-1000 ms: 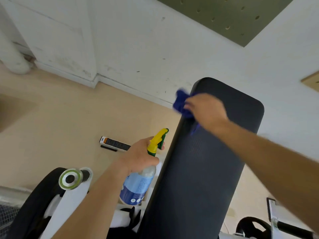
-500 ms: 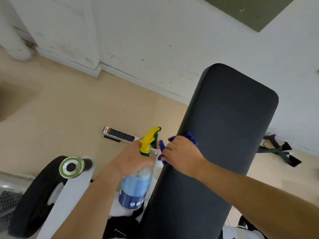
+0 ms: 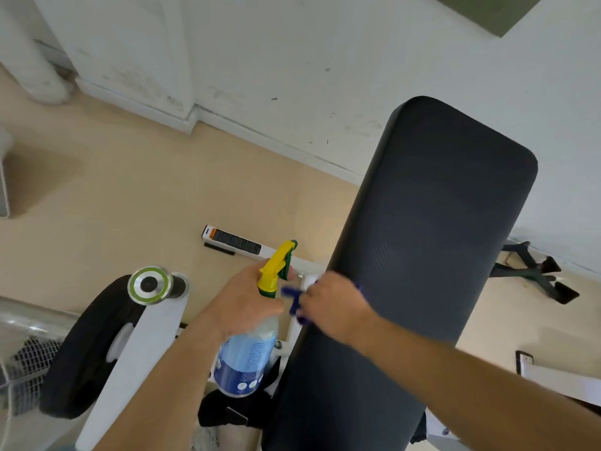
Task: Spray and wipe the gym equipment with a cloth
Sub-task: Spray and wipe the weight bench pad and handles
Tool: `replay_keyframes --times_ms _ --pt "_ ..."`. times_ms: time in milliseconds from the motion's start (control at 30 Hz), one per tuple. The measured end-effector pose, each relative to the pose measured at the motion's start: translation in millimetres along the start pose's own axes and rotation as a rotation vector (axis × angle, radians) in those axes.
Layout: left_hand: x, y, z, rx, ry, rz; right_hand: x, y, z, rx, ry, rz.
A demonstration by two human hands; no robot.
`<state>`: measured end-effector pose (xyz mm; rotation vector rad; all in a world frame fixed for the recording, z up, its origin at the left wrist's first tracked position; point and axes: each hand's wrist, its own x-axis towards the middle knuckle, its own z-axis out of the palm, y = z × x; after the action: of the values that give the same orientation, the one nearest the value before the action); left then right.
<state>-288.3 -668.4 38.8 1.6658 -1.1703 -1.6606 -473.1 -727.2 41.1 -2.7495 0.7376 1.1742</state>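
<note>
- Cloth (image 3: 294,301), dark blue and bunched, sits in the grip of the right hand (image 3: 335,307) at the left edge of the pad (image 3: 422,239), about halfway along what shows of it. A blurred fold pokes out to the left toward the bottle (image 3: 247,359).
- Right hand's fingers curl over the cloth, knuckles up, with the forearm crossing the pad's near part from the lower right.
- Left hand (image 3: 247,301) is clenched round the bottle's neck, just left of the pad's edge. Whether cloth and bottle touch cannot be told.
- Bottle is held almost upright: clear blue body with a darker label toward the viewer, yellow and green trigger head at the far end, nozzle aimed away and slightly right, toward the pad's edge.
- Pad's long axis runs from the bottom middle of the view up and to the right, its rounded far end pointing at the wall (image 3: 325,60).
- Pad's surface is matte charcoal with a fine weave, corners rounded, and bare ahead of the hand up to the far end.
- Left of the pad lies open tan floor (image 3: 130,190); a white bar (image 3: 234,242) with a dark label lies on it beyond the bottle.
- A white beam (image 3: 143,353) carries a chrome stub (image 3: 149,284) with a green ring, beside a black plate (image 3: 81,353).
- A dark stand (image 3: 536,275) sits by the wall to the right.
</note>
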Motion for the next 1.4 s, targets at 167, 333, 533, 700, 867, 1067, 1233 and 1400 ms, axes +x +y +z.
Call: replay_keyframes --times_ms 167,333,533,700,867,1067,1233,1400 --pt "-5 -6 5 0.036 -0.038 0.031 -2 38 -19 -0.148 0.110 0.000" --pt "-11 -15 22 0.083 -0.092 0.000 -23 141 -91 0.035 0.507 0.495" --pt "-19 -31 33 0.068 -0.186 -0.059 -32 154 -128 0.251 0.686 0.457" --pt "-31 -44 29 0.058 -0.169 -0.021 6 74 -66 -0.066 0.279 0.244" --pt "-38 -61 9 -0.024 -0.105 -0.021 -5 -52 53 -0.085 0.020 -0.176" --pt "-38 -73 1 0.054 -0.079 -0.045 5 16 -15 -0.280 0.129 -0.090" --pt "-57 -86 6 0.047 -0.110 -0.085 11 26 -20 -0.246 0.174 0.192" --pt "-73 -110 13 0.044 -0.096 -0.127 11 -87 49 -0.113 -0.088 -0.110"
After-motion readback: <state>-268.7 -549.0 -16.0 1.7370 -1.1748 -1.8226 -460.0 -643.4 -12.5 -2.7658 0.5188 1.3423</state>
